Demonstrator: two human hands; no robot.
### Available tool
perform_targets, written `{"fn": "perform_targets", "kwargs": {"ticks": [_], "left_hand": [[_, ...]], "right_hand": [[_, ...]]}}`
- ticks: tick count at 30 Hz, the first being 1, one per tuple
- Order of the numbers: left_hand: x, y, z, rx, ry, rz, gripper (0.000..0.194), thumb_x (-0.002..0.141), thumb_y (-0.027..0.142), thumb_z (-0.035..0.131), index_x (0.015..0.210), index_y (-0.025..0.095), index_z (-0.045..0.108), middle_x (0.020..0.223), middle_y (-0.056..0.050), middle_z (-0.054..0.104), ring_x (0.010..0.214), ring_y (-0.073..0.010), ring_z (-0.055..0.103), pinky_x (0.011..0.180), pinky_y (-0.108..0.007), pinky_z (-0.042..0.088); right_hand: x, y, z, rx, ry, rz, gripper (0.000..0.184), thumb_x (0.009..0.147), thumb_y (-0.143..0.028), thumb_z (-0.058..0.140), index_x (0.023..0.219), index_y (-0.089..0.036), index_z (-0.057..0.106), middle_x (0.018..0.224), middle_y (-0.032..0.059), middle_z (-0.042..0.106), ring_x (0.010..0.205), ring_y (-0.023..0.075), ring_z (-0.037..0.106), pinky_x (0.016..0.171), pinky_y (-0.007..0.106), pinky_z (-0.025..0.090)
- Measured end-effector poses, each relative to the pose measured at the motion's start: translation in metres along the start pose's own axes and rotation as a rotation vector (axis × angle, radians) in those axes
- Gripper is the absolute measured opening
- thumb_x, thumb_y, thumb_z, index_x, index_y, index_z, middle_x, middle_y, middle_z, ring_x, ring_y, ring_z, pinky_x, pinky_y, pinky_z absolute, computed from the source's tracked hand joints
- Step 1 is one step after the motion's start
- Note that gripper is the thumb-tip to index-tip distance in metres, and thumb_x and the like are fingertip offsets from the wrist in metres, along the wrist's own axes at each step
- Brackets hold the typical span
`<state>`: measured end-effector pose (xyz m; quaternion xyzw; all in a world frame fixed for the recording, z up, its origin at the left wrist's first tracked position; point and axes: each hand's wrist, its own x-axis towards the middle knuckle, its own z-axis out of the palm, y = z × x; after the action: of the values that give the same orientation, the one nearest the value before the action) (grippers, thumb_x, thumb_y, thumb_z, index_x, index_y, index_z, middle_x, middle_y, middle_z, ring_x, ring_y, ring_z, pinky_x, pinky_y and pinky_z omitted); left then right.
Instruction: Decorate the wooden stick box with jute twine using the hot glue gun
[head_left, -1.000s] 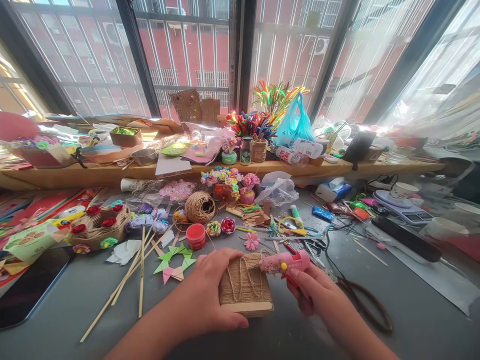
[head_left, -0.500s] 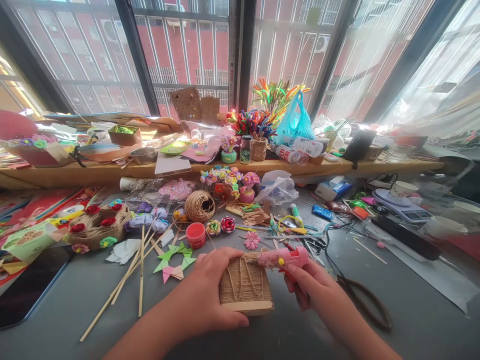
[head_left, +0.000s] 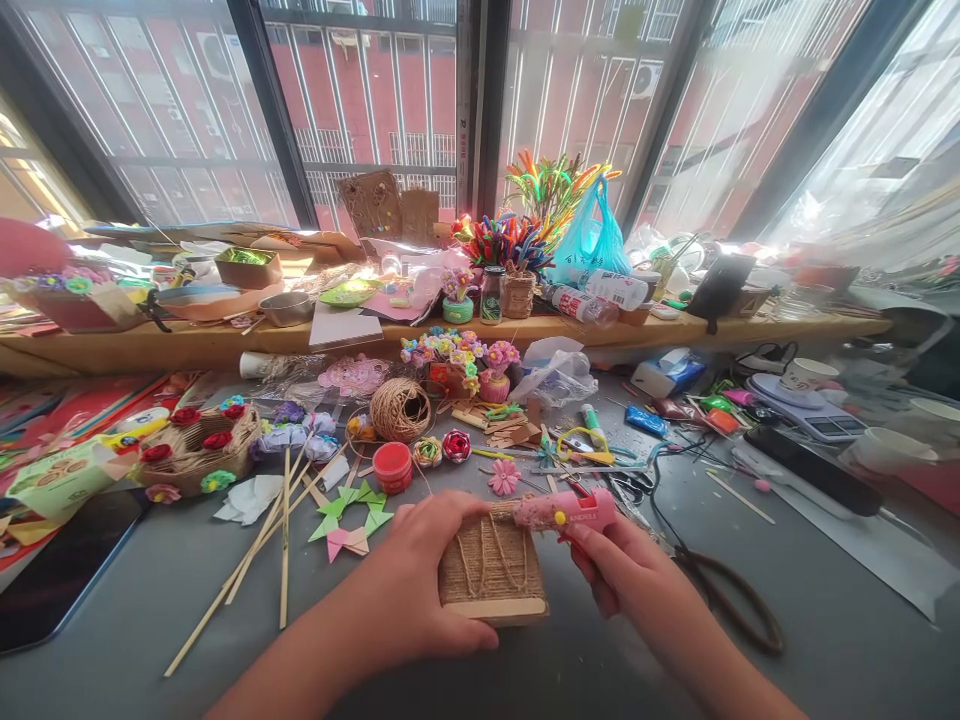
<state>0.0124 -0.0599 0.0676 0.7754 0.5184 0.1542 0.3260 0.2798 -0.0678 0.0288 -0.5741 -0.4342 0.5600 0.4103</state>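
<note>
My left hand [head_left: 435,580] grips the left side of a small box wrapped in twine [head_left: 491,570], thumb at its front edge and fingers over the back. A pale wooden stick [head_left: 495,608] runs along the box's front edge, and a loose strand of twine makes a zigzag on its top face. In my right hand [head_left: 619,565] is a pink hot glue gun [head_left: 581,512], pointing left. Its nozzle end lies over the box's back right corner; the tip itself is hard to make out. Behind the box sits a ball of twine [head_left: 400,410].
Left of the box lie long wooden sticks [head_left: 284,540], a folded paper star ring [head_left: 350,520] and a red-lidded jar [head_left: 392,467]. A pink flower [head_left: 505,477] and scissors [head_left: 634,485] lie behind. The glue gun's dark cord [head_left: 739,600] loops at right. A crowded ledge [head_left: 420,345] runs along the window.
The glue gun in my right hand has shifted slightly left and up, along the box's back edge. My left hand keeps its hold on the box.
</note>
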Motion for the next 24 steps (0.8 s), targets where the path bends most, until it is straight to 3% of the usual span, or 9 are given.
{"fn": "perform_targets", "kwargs": {"ticks": [11,24], "left_hand": [[0.001,0.002,-0.004,-0.004,-0.022,-0.007,0.099,0.054,0.033,0.101,0.144,0.033,0.059,0.146,-0.007,0.06,0.133,-0.0403,0.055,0.113,-0.056,0.049],[0.002,0.002,-0.005,-0.033,-0.031,-0.002,0.099,0.055,0.035,0.1,0.145,0.036,0.059,0.149,-0.006,0.06,0.136,-0.0405,0.054,0.114,-0.054,0.048]], "right_hand": [[-0.003,-0.001,-0.005,-0.01,0.0,-0.008,0.05,0.082,-0.068,0.076,0.077,-0.022,0.059,0.056,-0.0085,0.05,0.043,0.0087,0.042,0.046,0.024,0.036],[-0.003,-0.003,-0.018,-0.089,-0.094,0.057,0.049,0.079,-0.068,0.076,0.089,-0.02,0.066,0.057,-0.0091,0.048,0.046,0.01,0.042,0.047,0.025,0.033]]}}
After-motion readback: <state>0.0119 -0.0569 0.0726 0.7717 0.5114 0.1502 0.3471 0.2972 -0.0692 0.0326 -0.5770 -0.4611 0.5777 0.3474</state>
